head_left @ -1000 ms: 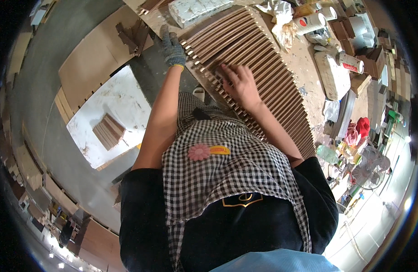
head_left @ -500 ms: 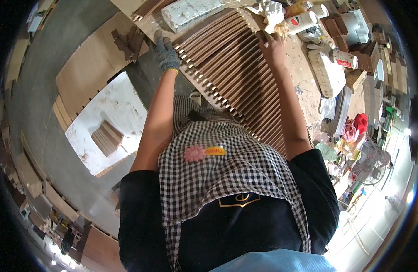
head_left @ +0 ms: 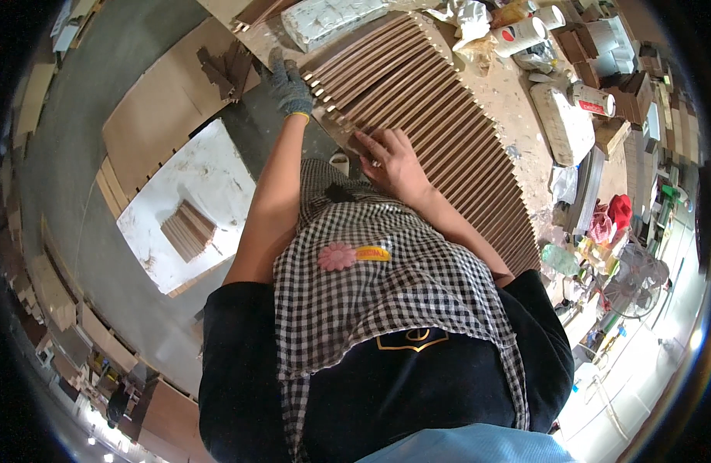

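A long row of narrow brown wooden strips [head_left: 440, 116] lies side by side on the worktable, with pale ends along both edges. My left hand [head_left: 292, 91], in a grey knit glove with a yellow cuff, rests at the row's left corner beside the strip ends. Its fingers stretch forward, open. Bare, my right hand [head_left: 398, 163] is at the near edge of the row, fingers bent and apart against the strip ends. Its thumb side is partly hidden, and I see nothing held in it.
Behind the row lies a plastic-wrapped white block [head_left: 332, 21]. White cups [head_left: 521, 37], a crumpled bag [head_left: 472, 21] and a stained white container [head_left: 564, 123] stand on the table's right part. At left, a lower white board [head_left: 189, 208] carries a small stack of strips [head_left: 188, 231].
My right hand has moved from the far ends of the strips back to their near ends, toward my body. The gloved left hand stays at the left corner.
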Available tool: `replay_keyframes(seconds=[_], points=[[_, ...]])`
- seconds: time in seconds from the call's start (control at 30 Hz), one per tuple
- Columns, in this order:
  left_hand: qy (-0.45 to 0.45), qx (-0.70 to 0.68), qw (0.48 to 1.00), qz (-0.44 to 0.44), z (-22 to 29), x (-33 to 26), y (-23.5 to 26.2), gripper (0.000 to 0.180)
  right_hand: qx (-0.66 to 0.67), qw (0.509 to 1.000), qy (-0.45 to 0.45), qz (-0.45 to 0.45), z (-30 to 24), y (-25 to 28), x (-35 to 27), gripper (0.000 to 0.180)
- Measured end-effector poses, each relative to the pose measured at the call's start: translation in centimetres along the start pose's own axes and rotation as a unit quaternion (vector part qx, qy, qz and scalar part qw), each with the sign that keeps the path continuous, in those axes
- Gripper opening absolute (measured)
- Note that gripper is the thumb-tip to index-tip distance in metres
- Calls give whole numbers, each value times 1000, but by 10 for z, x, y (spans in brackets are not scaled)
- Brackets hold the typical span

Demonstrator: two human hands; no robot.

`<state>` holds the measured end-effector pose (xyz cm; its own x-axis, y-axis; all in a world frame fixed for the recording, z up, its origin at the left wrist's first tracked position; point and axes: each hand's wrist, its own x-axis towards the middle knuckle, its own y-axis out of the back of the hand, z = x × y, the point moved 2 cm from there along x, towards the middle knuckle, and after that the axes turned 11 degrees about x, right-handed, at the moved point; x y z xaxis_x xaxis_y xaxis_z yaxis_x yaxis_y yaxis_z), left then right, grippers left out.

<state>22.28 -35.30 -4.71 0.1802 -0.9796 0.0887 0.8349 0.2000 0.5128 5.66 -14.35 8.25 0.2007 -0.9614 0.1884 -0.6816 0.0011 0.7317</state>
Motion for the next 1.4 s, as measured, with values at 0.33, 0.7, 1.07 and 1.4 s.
replay_keyframes(seconds=[0.33, 0.7, 1.07, 1.4], points=[[14, -13, 1000, 8, 6, -5, -5, 36, -198, 971, -90, 96, 174, 85, 17, 44], [9, -6, 1000, -4, 7, -10, 3, 42, -156, 971, -157, 92, 143, 66, 13, 43], [13, 4, 1000, -22, -2, -12, 1, 44, 25, 1000, -15, 11, -2, 8, -24, 58], [37, -19, 999, -6, 4, -12, 0, 37, -184, 962, -135, 153, 182, 90, -1, 48]])
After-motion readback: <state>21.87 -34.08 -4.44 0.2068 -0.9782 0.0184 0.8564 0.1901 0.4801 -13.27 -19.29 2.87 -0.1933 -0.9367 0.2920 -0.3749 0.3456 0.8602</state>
